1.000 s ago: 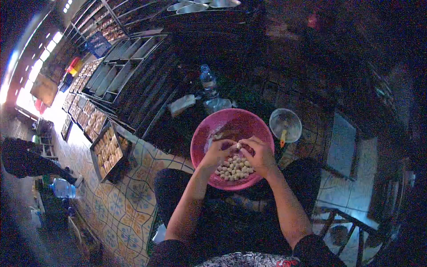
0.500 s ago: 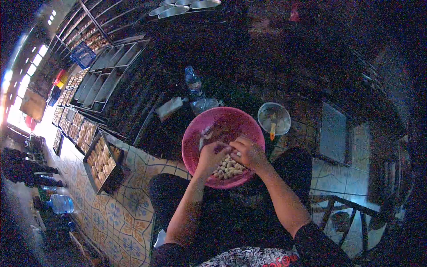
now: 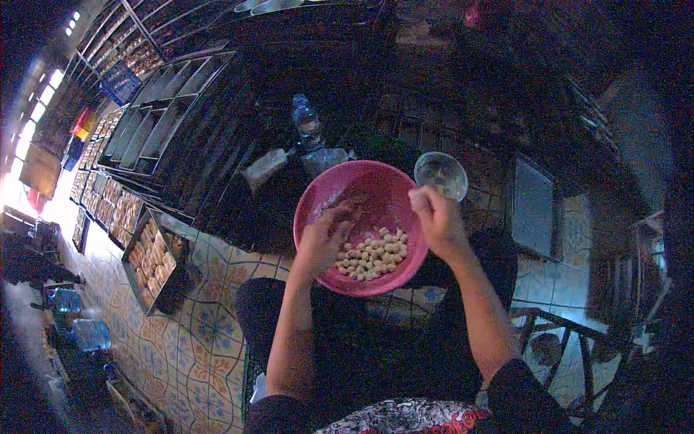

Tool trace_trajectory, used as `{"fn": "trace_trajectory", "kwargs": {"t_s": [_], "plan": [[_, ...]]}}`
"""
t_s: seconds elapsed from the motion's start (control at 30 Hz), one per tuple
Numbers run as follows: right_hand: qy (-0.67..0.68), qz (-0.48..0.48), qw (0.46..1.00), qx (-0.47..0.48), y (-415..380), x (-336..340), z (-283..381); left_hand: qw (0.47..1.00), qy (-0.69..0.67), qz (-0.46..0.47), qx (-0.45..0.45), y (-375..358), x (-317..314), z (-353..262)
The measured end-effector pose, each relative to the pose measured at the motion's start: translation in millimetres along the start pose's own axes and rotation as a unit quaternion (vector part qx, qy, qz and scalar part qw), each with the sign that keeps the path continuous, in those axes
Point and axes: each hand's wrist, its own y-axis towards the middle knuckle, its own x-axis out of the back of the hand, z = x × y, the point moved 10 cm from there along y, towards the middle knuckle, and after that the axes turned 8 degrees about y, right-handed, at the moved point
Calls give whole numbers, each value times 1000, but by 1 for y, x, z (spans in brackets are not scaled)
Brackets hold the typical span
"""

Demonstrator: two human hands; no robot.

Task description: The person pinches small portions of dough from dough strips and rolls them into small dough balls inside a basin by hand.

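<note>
The round pink plastic bowl [image 3: 361, 224] sits on the lap, holding small pale dough balls [image 3: 372, 254]; left hand [image 3: 323, 239] inside, fingers loosely curled – right hand [image 3: 434, 217] pinching a soft pale lump at the rim.

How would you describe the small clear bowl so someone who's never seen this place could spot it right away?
Start at the big pink basin of pale dough balls on the person's lap. Just beyond its far right rim, behind the raised right hand, sits the small clear bowl on the tiled floor. Unlike the basin, it is see-through and far smaller, and unlike the plastic bottle, low and round.
</note>
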Motion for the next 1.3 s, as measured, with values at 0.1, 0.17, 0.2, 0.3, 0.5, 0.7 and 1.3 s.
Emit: {"fn": "trace_trajectory", "kwargs": {"t_s": [0.1,0.17,0.2,0.3,0.5,0.7,1.3], "plan": [[-12,51,991,-127,13,11,-3,993,113,-34,2,1,7,27],[-59,89,993,43,27,0,20,992,128,-4,2,9,-15,51],[-59,89,993,44,30,-5,9,989,145,28,1,11,-27,56],[-49,140,989,23,38,-37,-39,962,272,13,-9,10,-32,33],[-153,235,960,17,27,-91,-119,932,355,-51,-53,56,-73,83],[-298,311,902,-44,25,-97,-106,918,395,20,-30,99,-111,122],[-265,216,938,-52,13,-107,-162,985,-169,-6,10,21,-18,39]]}}
